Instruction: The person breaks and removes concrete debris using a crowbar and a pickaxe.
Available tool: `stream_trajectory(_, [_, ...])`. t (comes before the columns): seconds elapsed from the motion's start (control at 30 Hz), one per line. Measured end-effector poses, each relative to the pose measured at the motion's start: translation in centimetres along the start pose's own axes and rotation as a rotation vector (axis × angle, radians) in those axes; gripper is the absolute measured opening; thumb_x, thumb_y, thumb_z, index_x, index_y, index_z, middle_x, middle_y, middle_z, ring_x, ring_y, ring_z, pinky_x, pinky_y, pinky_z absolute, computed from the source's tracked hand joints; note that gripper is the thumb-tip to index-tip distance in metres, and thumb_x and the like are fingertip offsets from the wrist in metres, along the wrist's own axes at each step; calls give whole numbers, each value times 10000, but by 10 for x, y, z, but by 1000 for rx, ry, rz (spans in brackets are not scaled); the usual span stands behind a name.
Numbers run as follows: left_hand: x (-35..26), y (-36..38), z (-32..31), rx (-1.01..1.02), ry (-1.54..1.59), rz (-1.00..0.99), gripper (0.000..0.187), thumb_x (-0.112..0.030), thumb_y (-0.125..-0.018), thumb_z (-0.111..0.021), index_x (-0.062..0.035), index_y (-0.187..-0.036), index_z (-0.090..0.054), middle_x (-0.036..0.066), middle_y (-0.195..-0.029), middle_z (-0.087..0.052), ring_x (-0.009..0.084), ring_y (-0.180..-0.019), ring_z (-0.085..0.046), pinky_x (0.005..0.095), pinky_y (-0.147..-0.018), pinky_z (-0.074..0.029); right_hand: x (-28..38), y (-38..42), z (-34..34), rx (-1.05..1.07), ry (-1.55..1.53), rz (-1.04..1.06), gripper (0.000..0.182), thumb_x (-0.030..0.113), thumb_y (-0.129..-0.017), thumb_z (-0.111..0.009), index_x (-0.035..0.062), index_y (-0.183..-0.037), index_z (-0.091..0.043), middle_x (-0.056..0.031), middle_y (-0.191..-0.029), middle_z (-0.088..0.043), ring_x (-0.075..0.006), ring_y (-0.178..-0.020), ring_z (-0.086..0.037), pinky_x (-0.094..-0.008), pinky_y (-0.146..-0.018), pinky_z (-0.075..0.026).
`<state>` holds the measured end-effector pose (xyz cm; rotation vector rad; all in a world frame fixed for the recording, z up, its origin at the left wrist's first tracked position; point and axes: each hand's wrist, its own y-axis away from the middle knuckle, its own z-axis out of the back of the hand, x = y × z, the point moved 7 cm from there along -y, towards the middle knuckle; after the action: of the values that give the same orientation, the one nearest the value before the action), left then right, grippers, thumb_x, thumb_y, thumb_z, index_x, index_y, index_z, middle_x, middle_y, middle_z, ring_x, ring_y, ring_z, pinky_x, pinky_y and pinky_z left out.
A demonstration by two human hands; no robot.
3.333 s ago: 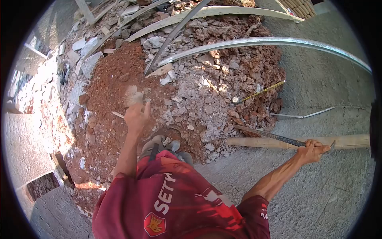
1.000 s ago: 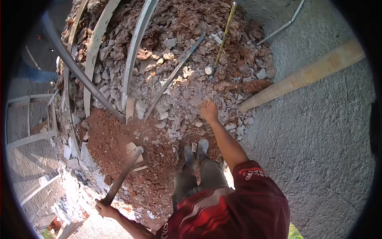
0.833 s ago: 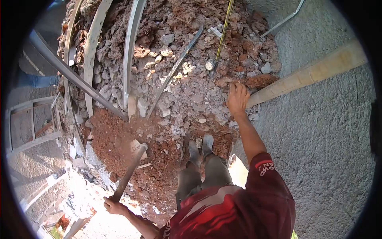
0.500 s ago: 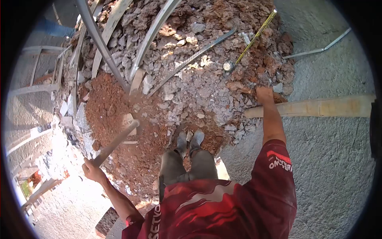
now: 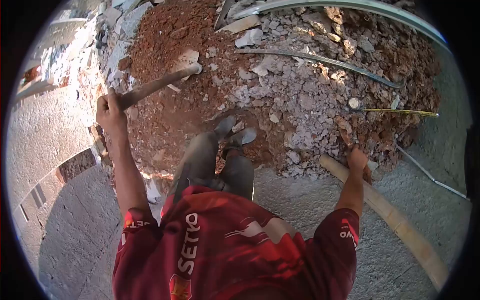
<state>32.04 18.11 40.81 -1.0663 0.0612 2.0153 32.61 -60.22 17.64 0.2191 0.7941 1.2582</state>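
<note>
Metal bar [image 5: 322, 59] now on rubble [image 5: 305, 95], out of the right fingers [image 5: 354, 149].

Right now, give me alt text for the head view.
The left hand grips a tool handle, the tool's head at the reddish soil; the right hand is down at the rubble beside a pale pole. A tape measure lies extended on the rubble.

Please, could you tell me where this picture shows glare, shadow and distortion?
Head view: glare whitens the rubble near the left hand; head view: a rounded shadow darkens the concrete floor at lower left; head view: the bamboo pole looks bowed, probably by the wide lens, and the corners are black.
</note>
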Motion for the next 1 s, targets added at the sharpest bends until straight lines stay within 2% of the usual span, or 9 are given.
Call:
stream_trajectory(0.1, [2, 0, 2, -20, 21, 43, 320, -259, -910, -601, -7, -713, -615, 49, -653, -613, 99, -623, -526, 271, -600, -430, -16, 14, 24, 180, 13, -19, 483, 321, -799, -658, 65, -1184, -516, -166, -1117, -623, -337, -971, -632, -457, -765, -525])
stream_trajectory(0.4, [6, -14, -4, 45, 116, 50, 350, -265, -933, -573, 13, -725, -618, 62, -673, -627, 102, -615, -542, 264, -581, -440, -138, 55, 116, -291, -320, -239, 526, 330, -770, -717, 101, -1211, -543, -179, -910, -667, -386, -873, -630, -459, -750, -488])
stream_trajectory(0.5, [7, -18, -6, 36, 65, 34, 350, -273, -930, -576, 16, -739, -627, 56, -670, -624, 105, -615, -535, 267, -587, -436, -203, 37, 136, -423, -895, -399, 608, 467, -774, -685, -72, -1044, -605, -254, -1019, -643, -399, -937, -626, -464, -799, -486])
stream_trajectory(0.57, [5, -16, -4, 27, 72, 68, 355, -289, -923, -586, 10, -737, -631, 45, -666, -614, 104, -624, -522, 265, -597, -423, -235, 37, 175, -804, -876, -432, 663, 496, -793, -658, -127, -1015, -606, -266, -998, -643, -390, -917, -635, -495, -755, -489])
stream_trajectory(0.6, [-9, -13, -3, 11, 41, 80, 353, -289, -922, -586, 9, -736, -629, 38, -659, -598, 98, -626, -504, 259, -595, -409, -272, 35, 182, -992, -845, -687, 610, 486, -807, -664, -105, -955, -630, -250, -958, -652, -367, -893, -643, -471, -697, -507])
stream_trajectory(0.67, [-7, -11, -3, 19, 83, 64, 328, -269, -919, -593, -1, -732, -622, 33, -662, -594, 96, -625, -494, 265, -594, -404, -297, 52, 182, -1045, -1555, -1205, 499, 418, -852, -611, -54, -1010, -650, -218, -973, -664, -335, -885, -655, -450, -666, -535])
stream_trajectory(0.83, [-16, -10, 3, -49, -4, -10, 342, -269, -909, -603, 6, -706, -619, 42, -624, -581, 95, -607, -481, 272, -569, -397, -250, 43, 218, -1211, -859, -571, 357, 292, -865, -569, -46, -902, -678, -200, -863, -682, -323, -776, -666, -396, -657, -524])
stream_trajectory(0.9, [-11, -11, 0, -74, -7, -18, 355, -280, -899, -613, 7, -690, -625, 36, -588, -570, 93, -584, -479, 278, -547, -397, -131, 68, 200, -1232, -915, -348, 225, 189, -840, -577, -11, -839, -681, -121, -750, -676, -225, -652, -629, -359, -616, -480])
stream_trajectory(1.0, [-8, -11, -6, -63, 205, 64, 334, -235, -897, -623, -5, -657, -593, 38, -620, -613, 82, -554, -500, 245, -524, -394, 40, 69, 59, -561, -1319, -49, 339, 255, -857, -629, -22, -675, -559, -68, -558, -500, -113, -564, -417, -328, -521, -381])
